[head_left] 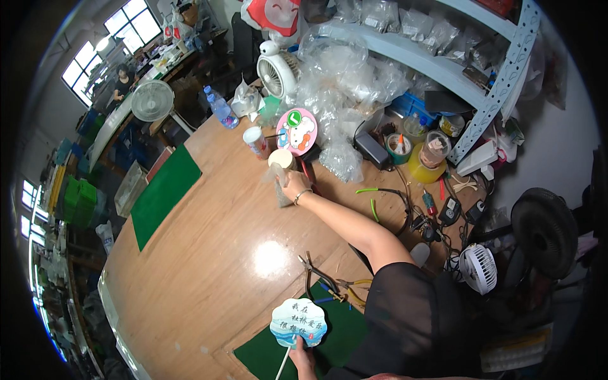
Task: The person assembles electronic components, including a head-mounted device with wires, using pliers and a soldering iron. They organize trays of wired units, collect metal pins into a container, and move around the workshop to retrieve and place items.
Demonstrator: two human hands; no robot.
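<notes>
At the lower edge, my left hand [303, 360] is closed on a scallop-edged hand fan [297, 320], white and blue with dark writing and a thin white handle. My right arm stretches far across the table. There my right hand [294, 185] is closed beside a cream-topped round container [282, 159]; a translucent film-like piece shows at its fingertips, and a greyish cylindrical thing [284, 196] stands below. The fingers partly hide what they grip. Just behind are a paper cup [255, 143] and a round pink cartoon fan [296, 132].
Pliers [316, 273] lie by a green mat [272, 349] in front of me. Clear plastic bags [339, 82] heap up at the back under a blue metal shelf [506, 82]. Cables, tape and a small white fan [478, 268] crowd the right. A water bottle [221, 109] stands at the far edge.
</notes>
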